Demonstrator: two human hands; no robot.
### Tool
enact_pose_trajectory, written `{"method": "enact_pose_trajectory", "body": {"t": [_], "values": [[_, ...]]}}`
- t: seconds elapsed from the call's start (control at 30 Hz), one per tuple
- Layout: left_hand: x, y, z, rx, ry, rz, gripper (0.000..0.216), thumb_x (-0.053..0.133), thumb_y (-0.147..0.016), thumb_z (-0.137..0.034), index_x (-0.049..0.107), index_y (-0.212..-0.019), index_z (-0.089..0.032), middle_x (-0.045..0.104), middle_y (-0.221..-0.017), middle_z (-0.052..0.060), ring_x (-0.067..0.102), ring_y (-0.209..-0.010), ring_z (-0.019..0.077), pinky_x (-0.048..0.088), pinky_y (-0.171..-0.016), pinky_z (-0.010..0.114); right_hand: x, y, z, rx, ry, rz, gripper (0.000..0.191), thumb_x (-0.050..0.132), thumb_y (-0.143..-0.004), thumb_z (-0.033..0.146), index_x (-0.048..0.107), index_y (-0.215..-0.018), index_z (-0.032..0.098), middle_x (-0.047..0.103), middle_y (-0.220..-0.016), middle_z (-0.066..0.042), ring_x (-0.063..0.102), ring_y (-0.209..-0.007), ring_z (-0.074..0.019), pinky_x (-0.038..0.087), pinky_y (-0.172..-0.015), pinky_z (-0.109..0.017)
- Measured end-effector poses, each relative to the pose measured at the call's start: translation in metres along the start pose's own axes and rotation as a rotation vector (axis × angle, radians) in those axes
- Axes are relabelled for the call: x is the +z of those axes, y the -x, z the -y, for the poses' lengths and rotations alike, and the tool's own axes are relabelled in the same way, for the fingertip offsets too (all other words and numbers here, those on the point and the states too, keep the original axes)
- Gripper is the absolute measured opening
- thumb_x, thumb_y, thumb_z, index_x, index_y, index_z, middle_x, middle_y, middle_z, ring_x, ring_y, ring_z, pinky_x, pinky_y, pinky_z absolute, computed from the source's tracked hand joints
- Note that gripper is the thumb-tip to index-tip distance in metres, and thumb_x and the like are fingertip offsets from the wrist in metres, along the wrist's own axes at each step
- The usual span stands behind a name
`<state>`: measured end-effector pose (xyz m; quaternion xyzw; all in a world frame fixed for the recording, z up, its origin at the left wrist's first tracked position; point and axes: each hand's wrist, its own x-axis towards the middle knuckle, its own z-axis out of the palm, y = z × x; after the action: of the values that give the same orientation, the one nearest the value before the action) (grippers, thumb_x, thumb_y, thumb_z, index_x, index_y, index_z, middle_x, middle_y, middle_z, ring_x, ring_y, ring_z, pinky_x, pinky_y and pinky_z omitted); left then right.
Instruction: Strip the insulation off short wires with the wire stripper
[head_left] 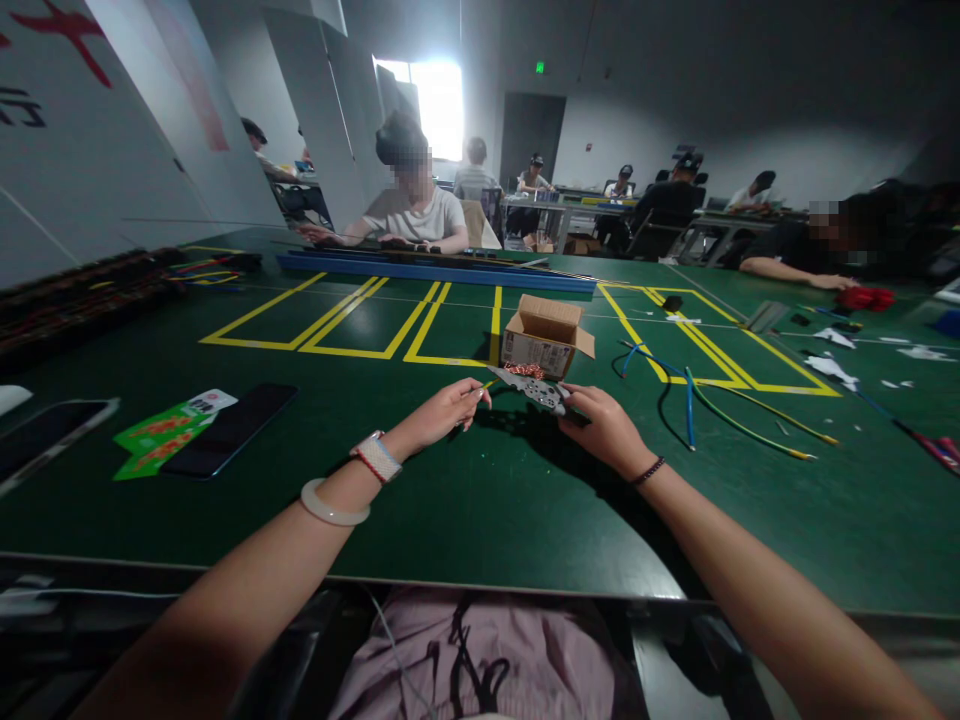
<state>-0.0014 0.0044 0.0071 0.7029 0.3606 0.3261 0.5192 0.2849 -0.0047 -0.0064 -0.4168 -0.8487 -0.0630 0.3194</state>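
Observation:
My right hand (pixel 604 425) is closed around the handles of a grey wire-stripping plier (pixel 536 388), held just above the green table. Copper-coloured strands (pixel 525 370) show at the tool's top. My left hand (pixel 442 412) pinches a thin yellow-green wire (pixel 489 383) whose end meets the tool's jaw. A watch and a pale bangle sit on my left wrist, a dark bead bracelet on my right.
An open cardboard box (pixel 546 336) stands just behind the tool. Cut blue, green and yellow wires (pixel 720 410) lie to the right. Two phones (pixel 229 428) and green packets (pixel 161 435) lie at left. Yellow tape lines (pixel 420 325) mark the table. Other people sit at the far side.

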Motion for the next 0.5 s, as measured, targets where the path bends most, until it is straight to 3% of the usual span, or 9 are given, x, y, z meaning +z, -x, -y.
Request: {"method": "enact_pose_trajectory", "body": {"t": [0.2,0.5], "values": [[-0.003,0.000,-0.001,0.019,-0.082,-0.004,0.029,0.040,-0.096,-0.043,0.054,-0.098,-0.017,0.044,-0.068,-0.004,0.045,-0.059,0.0110,0.036,-0.058,0.024,-0.001,-0.001,-0.004,-0.083,0.095,-0.002,0.017,0.058,-0.080,0.019,0.067,-0.095,0.018,0.060,-0.126,-0.015,0.059,-0.110,-0.0261,0.050,-0.091,-0.043],[-0.006,-0.001,0.001,0.020,-0.100,0.000,0.035,0.038,-0.096,-0.047,0.057,-0.095,-0.017,0.042,-0.068,-0.003,0.044,-0.059,0.0116,0.035,-0.057,0.023,-0.014,-0.002,-0.008,-0.146,0.199,0.019,0.027,0.060,-0.076,0.018,0.065,-0.103,0.019,0.054,-0.132,-0.016,0.051,-0.118,-0.0304,0.044,-0.095,-0.051]]}}
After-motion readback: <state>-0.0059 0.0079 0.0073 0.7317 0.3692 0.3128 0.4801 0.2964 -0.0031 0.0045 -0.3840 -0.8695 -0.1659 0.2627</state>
